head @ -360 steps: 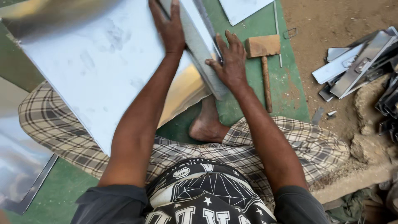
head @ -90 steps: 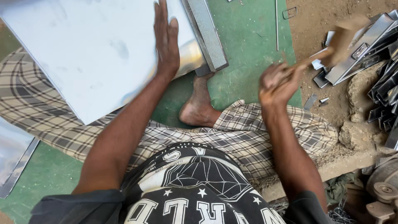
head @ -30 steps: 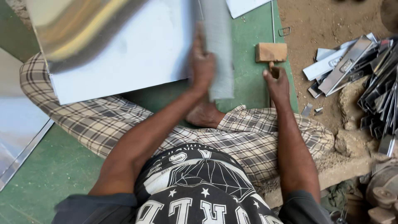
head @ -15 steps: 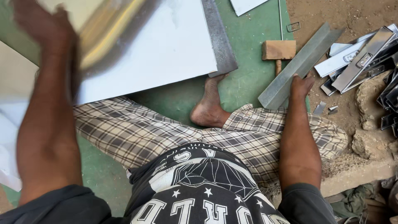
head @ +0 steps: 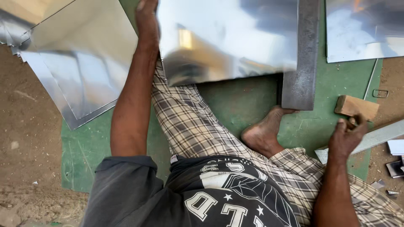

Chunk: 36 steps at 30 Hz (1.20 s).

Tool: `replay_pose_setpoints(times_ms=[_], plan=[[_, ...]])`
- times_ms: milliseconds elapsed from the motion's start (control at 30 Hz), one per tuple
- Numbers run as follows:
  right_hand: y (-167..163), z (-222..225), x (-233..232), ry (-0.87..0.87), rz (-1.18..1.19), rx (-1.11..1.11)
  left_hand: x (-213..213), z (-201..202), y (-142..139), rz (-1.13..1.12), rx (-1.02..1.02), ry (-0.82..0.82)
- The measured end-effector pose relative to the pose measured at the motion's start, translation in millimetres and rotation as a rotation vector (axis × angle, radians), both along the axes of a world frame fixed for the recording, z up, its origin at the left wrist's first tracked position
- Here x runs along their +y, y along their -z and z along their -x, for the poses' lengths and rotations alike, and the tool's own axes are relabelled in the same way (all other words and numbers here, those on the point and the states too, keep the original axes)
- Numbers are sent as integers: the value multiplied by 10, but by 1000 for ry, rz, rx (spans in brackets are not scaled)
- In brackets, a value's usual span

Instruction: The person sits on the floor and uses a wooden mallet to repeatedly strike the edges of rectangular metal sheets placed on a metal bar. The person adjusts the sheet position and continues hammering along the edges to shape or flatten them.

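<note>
A shiny metal sheet is being gripped at its edge by the left hand; the right hand is being closed around a wooden mallet. Fingers risk being cut by the sheet's sharp edge.

Left hand outstretched, right hand curled.

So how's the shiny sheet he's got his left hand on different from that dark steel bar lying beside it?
The metal sheet is wide, thin and mirror-bright, throwing blurred reflections; the steel bar is narrow, long and dull dark grey. The sheet has the left hand on its edge, while the bar is touched by no hand, its lower end next to the bare foot. Both lie over the green mat.
</note>
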State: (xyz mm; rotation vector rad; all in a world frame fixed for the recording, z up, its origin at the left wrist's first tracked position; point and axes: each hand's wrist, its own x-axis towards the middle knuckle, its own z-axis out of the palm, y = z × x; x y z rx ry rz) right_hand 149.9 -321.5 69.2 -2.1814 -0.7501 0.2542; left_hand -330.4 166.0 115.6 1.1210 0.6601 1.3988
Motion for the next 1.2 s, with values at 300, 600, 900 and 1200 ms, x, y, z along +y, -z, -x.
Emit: replay_pose_setpoints(times_ms=[300, 600, 900, 1200], plan=[[126, 7, 120, -228, 104, 56, -127, 1286, 43, 271, -325, -665], [232, -797, 377, -29, -46, 509, -1424, 2155, 879, 766, -277, -915], [-5, -1092, 1252, 208, -290, 869, -1959, 2120, 838, 729, 388, -662], [226, -1412, 2121, 354, -498, 952, -1944, 27, -359, -512, 1255, -502]])
